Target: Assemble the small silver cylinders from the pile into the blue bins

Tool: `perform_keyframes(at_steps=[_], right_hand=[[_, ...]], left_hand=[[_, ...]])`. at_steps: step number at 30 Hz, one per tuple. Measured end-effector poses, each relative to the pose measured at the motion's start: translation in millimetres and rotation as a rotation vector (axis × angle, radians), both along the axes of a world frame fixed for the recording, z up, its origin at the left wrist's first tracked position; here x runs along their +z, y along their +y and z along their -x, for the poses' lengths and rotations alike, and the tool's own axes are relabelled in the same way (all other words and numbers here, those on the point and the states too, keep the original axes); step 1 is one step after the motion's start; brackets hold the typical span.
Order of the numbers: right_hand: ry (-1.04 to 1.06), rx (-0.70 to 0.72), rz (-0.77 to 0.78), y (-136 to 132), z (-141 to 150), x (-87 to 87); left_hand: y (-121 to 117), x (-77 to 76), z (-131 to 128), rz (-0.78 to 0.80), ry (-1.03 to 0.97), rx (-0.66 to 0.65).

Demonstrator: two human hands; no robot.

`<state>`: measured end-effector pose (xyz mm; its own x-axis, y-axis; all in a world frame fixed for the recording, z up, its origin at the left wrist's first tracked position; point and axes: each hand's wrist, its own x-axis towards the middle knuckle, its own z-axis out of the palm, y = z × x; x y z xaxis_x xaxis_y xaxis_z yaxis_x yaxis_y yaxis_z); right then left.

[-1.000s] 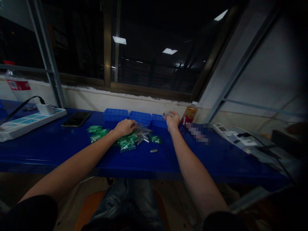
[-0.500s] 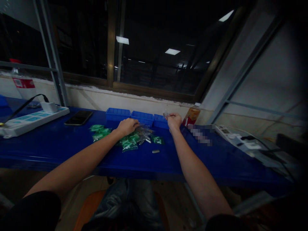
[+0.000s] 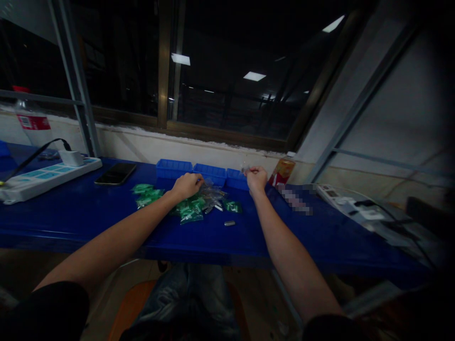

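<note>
My right hand (image 3: 256,180) pinches a small transparent plastic bag (image 3: 245,166), raised above the right-hand blue bin (image 3: 235,179). My left hand (image 3: 187,185) is closed at the edge of a heap of transparent bags (image 3: 212,192), in front of the middle blue bin (image 3: 209,175); what its fingertips grip, if anything, is hidden. Green bags (image 3: 192,210) lie in a pile below and left of that hand, and one more green bag (image 3: 232,206) lies to the right. Closer to the table's front, a short metal cylinder (image 3: 229,223) rests by itself.
A third blue bin (image 3: 174,169) stands left in the row along the wall. Left on the blue table (image 3: 220,244) are a phone (image 3: 115,174) and a white power strip (image 3: 53,177). A drink bottle (image 3: 282,171) stands beyond my right hand, with another power strip (image 3: 350,206) farther right.
My left hand has shifted slightly left and its fingers sit a little differently at the heap. My right hand stays almost in place with the transparent bag.
</note>
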<state>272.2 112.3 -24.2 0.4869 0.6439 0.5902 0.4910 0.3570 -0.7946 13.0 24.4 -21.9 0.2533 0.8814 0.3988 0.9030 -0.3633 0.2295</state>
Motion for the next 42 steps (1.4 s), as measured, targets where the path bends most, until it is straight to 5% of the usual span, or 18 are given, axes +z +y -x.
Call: perform_keyframes(at_steps=[11, 16, 21, 24, 29, 33, 42], right_hand=[[-0.108, -0.009, 0.062, -16.5, 13.9, 5.6], [-0.337, 0.249, 0.089, -35.1, 49.3, 10.4], [-0.508, 0.517, 0.105, -56.9, 92.9, 6.2], [-0.477, 0.566, 0.038, -64.3, 104.2, 5.7], [-0.439, 0.513, -0.041, -68.2, 101.4, 11.1], [-0.465, 0.484, -0.068, -69.1, 98.6, 13.1], [-0.539, 0.52, -0.056, -70.5, 101.5, 12.5]], left_hand=[[5.1, 2.7, 4.3, -0.021, -0.134, -0.007], [19.3, 1.4, 9.6, -0.041, -0.419, -0.052], [19.2, 5.6, 8.5, 0.152, -0.895, -0.118], [11.8, 10.0, 5.8, 0.25, -1.013, -0.166], [4.0, 11.7, 0.9, 0.34, -0.964, -0.197], [4.7, 9.9, 1.3, 0.256, -0.883, -0.136], [17.6, 3.2, 8.6, 0.073, -0.845, -0.282]])
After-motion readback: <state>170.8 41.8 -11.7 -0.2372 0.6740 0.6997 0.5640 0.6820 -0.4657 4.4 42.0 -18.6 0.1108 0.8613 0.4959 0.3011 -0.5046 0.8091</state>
